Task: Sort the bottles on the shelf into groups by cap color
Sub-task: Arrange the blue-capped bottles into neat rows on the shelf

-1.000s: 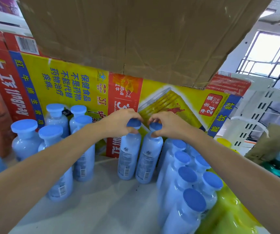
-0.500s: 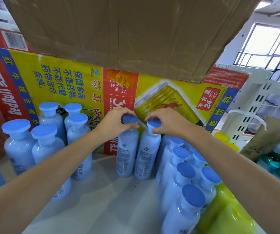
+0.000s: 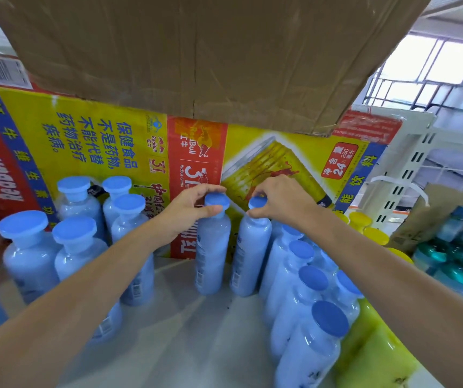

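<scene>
Two pale blue bottles with blue caps stand side by side at the back of the shelf. My left hand (image 3: 189,207) pinches the cap of the left bottle (image 3: 212,253). My right hand (image 3: 279,201) pinches the cap of the right bottle (image 3: 250,256). A cluster of wider light-blue-capped bottles (image 3: 75,247) stands to the left. A row of darker-blue-capped bottles (image 3: 306,292) runs down the right. Yellow-capped yellow bottles (image 3: 375,236) sit further right.
A yellow and red Red Bull carton (image 3: 107,147) forms the back wall. A brown cardboard box (image 3: 196,51) hangs overhead. Teal-capped bottles (image 3: 448,264) fill the far right, beside a white slotted shelf post (image 3: 403,175). The white shelf floor (image 3: 182,331) lies between the groups.
Both hands stay on the two bottle caps. The two bottles stand slightly further apart than before, and the view has shifted a little.
</scene>
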A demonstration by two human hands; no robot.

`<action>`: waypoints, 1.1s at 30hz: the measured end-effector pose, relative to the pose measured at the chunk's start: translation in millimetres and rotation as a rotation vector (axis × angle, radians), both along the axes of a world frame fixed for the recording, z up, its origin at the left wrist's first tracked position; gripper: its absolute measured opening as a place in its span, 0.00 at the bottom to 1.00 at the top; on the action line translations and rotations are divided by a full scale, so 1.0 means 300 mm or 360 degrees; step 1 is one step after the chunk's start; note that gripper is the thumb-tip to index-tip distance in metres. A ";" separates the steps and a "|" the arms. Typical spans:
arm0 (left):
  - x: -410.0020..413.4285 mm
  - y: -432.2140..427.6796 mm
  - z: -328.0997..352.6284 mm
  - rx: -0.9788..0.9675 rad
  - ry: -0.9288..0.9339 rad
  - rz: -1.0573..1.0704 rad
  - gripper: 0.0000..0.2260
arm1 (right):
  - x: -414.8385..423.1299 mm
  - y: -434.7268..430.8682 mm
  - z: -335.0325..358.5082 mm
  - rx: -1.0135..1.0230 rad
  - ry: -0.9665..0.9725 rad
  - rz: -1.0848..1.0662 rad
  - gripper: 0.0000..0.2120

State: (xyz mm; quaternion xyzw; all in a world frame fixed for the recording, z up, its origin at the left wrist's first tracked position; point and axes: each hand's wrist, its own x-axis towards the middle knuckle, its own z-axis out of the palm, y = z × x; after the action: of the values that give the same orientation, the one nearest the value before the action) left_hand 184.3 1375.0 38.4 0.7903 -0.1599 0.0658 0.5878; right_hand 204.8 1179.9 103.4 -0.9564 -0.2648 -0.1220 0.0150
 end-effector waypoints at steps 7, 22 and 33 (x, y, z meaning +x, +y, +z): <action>-0.014 -0.027 -0.071 -0.0133 -0.0180 0.0131 0.18 | -0.012 0.015 0.000 -0.0075 -0.0020 -0.0083 0.26; -0.026 -0.041 -0.219 -0.0162 -0.0089 0.0302 0.33 | -0.010 -0.025 0.009 -0.0033 0.0159 0.0208 0.22; -0.024 -0.036 -0.253 -0.0208 -0.0064 0.0282 0.31 | -0.017 -0.003 -0.002 -0.0017 0.0099 0.0145 0.23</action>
State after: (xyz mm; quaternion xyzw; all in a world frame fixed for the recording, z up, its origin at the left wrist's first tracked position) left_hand 177.0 1364.2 -37.6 0.7598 -0.0966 0.1435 0.6267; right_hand 199.8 1179.1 102.7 -0.9468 -0.3081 -0.0900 0.0235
